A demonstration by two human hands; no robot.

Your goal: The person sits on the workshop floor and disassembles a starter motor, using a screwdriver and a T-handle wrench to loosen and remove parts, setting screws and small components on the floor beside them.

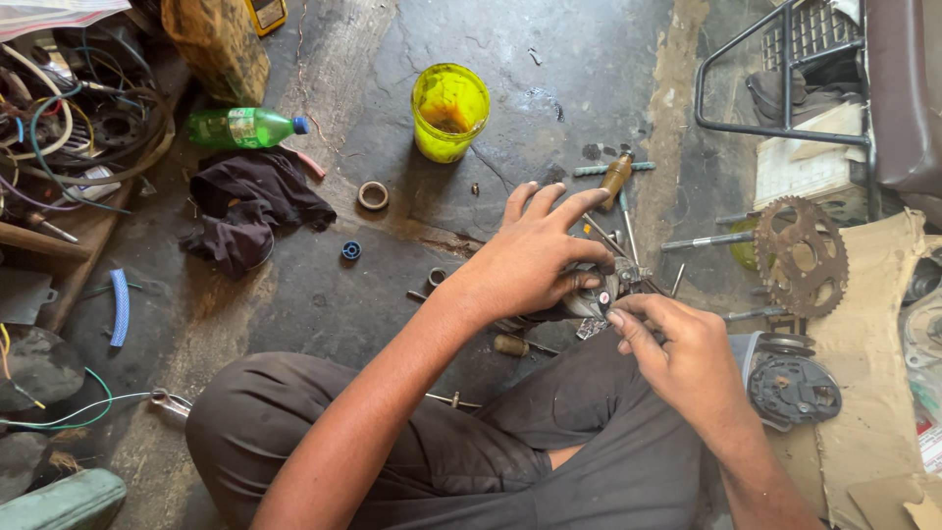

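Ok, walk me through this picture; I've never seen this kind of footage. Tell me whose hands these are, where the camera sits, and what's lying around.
The one camera is worn on a person's head, looking down at their own two bare hands as they sit on a stained concrete floor. The left hand covers a small metal part; the right hand pinches at it with its fingertips. Around them lie a yellow cup, a green bottle, a dark rag, a rusty sprocket and a screwdriver.
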